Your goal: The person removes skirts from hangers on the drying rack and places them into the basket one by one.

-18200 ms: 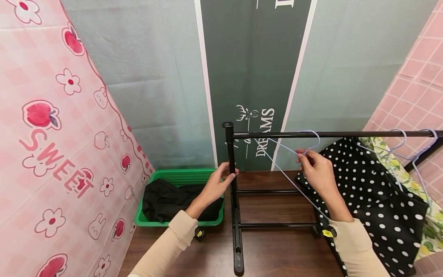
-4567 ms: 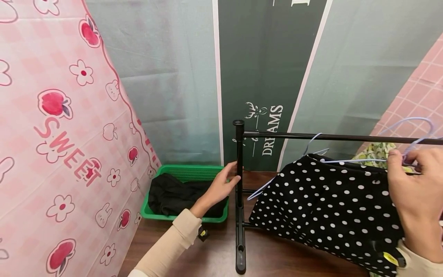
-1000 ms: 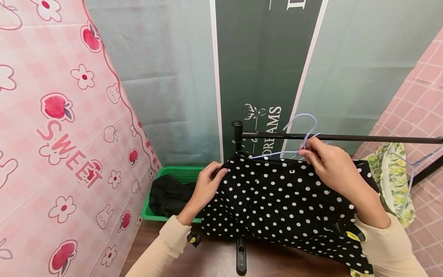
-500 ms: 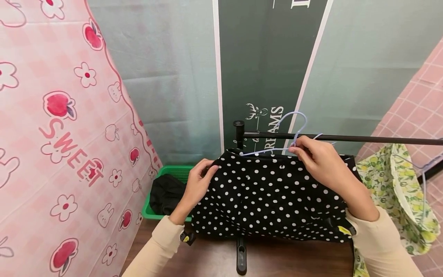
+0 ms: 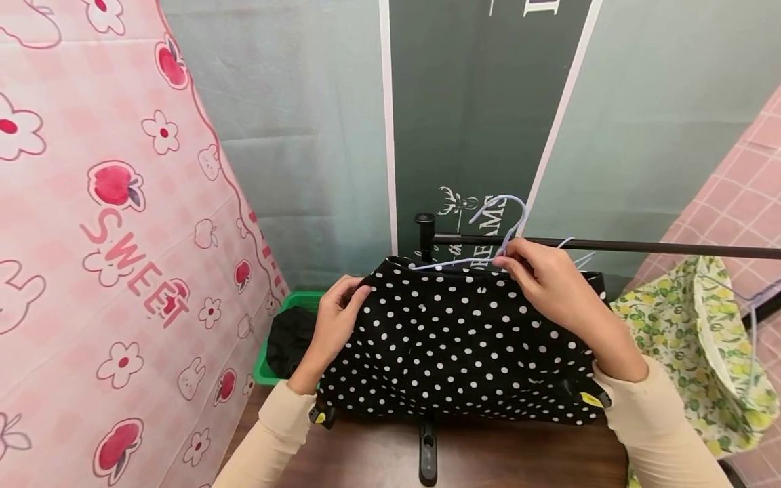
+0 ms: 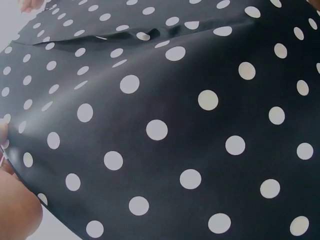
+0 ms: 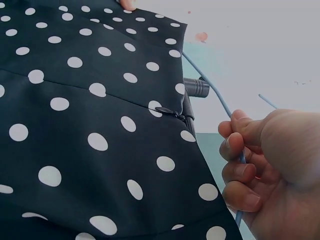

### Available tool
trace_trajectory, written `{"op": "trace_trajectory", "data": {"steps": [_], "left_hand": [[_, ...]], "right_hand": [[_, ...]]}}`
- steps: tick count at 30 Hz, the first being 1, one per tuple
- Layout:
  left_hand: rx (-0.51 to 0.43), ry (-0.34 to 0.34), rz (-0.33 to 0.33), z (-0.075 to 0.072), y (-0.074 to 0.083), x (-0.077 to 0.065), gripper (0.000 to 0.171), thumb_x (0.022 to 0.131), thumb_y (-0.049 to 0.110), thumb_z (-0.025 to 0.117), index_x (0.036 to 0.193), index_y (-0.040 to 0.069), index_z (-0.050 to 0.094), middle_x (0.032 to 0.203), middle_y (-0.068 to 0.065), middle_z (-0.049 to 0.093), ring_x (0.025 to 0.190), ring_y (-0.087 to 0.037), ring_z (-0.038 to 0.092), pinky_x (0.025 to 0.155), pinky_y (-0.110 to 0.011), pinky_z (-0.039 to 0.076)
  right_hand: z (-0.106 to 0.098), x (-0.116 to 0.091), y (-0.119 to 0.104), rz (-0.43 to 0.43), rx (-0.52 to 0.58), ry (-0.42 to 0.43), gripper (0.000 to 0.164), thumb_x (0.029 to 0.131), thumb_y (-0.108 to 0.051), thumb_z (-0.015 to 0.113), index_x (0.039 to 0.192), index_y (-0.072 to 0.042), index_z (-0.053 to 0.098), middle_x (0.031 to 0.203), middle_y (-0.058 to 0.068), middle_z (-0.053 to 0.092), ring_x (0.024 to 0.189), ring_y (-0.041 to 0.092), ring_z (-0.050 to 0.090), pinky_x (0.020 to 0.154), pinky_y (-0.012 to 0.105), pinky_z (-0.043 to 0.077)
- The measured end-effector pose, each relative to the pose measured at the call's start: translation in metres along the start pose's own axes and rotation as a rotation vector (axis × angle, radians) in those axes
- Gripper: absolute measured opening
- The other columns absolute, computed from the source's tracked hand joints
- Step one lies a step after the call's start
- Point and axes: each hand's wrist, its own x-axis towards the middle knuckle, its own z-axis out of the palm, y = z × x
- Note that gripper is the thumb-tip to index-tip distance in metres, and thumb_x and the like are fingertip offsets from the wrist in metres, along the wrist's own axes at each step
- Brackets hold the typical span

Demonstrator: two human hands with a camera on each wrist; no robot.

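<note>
My right hand pinches a light-blue wire hanger just below its hook, also seen in the right wrist view as a thin blue wire. The hanger's arms run into the waist of a black skirt with white polka dots. With thumb and fingers, my left hand grips the skirt's upper left corner. A small zip pull shows near the waist edge in the right wrist view. Dotted cloth fills most of the left wrist view and hides the far end of the hanger.
A black rack rail runs behind the skirt, with a post end on the left and a foot below. A green basket holding black cloth stands left. Lemon-print cloth hangs at right.
My left hand has gone from the rack post to the skirt's corner. The right hand earlier held a bare hanger at the rail. Over the last second, both hands and skirt shifted left.
</note>
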Motion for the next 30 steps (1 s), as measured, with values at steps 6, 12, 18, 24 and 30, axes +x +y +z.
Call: {"op": "trace_trajectory", "data": {"steps": [6, 12, 18, 24, 30], "left_hand": [[0.030, 0.031, 0.001, -0.008, 0.001, -0.001, 0.013, 0.097, 0.005, 0.060, 0.105, 0.002, 0.069, 0.093, -0.014, 0.063, 0.066, -0.026, 0.053, 0.059, -0.021, 0.045], [0.043, 0.048, -0.002, -0.016, 0.002, 0.001, 0.013, 0.097, 0.006, 0.060, 0.105, 0.002, 0.069, 0.095, -0.015, 0.064, 0.071, -0.025, 0.056, 0.062, -0.020, 0.046], [0.043, 0.058, -0.008, -0.022, 0.000, 0.003, 0.014, 0.096, 0.005, 0.060, 0.106, 0.002, 0.070, 0.096, -0.015, 0.064, 0.071, -0.025, 0.057, 0.061, -0.020, 0.046], [0.063, 0.086, 0.001, -0.028, -0.002, 0.006, 0.013, 0.096, 0.005, 0.061, 0.105, 0.002, 0.070, 0.094, -0.015, 0.064, 0.069, -0.024, 0.055, 0.060, -0.019, 0.044], [0.060, 0.102, 0.000, -0.034, -0.003, 0.009, 0.013, 0.096, 0.006, 0.061, 0.105, 0.001, 0.070, 0.093, -0.015, 0.063, 0.071, -0.026, 0.056, 0.062, -0.019, 0.045]], "right_hand": [[0.006, 0.006, -0.005, -0.001, 0.024, -0.004, 0.007, 0.093, -0.012, 0.067, 0.089, -0.015, 0.062, 0.068, -0.009, 0.050, 0.056, 0.005, 0.040, 0.056, 0.019, 0.033], [0.011, 0.011, -0.009, -0.014, 0.041, 0.013, 0.009, 0.092, -0.013, 0.068, 0.088, -0.016, 0.061, 0.066, -0.009, 0.048, 0.056, 0.005, 0.039, 0.056, 0.018, 0.032], [0.014, 0.016, -0.013, -0.019, 0.052, 0.000, 0.007, 0.095, -0.017, 0.065, 0.089, -0.016, 0.062, 0.067, -0.009, 0.048, 0.055, 0.006, 0.040, 0.055, 0.019, 0.033], [0.020, 0.021, -0.016, -0.018, 0.064, 0.006, 0.009, 0.095, -0.018, 0.066, 0.087, -0.015, 0.061, 0.066, -0.008, 0.048, 0.056, 0.006, 0.040, 0.056, 0.021, 0.034], [0.025, 0.026, -0.020, -0.023, 0.089, 0.016, 0.011, 0.095, -0.018, 0.065, 0.086, -0.014, 0.061, 0.066, -0.006, 0.049, 0.056, 0.007, 0.040, 0.056, 0.022, 0.034]]}}
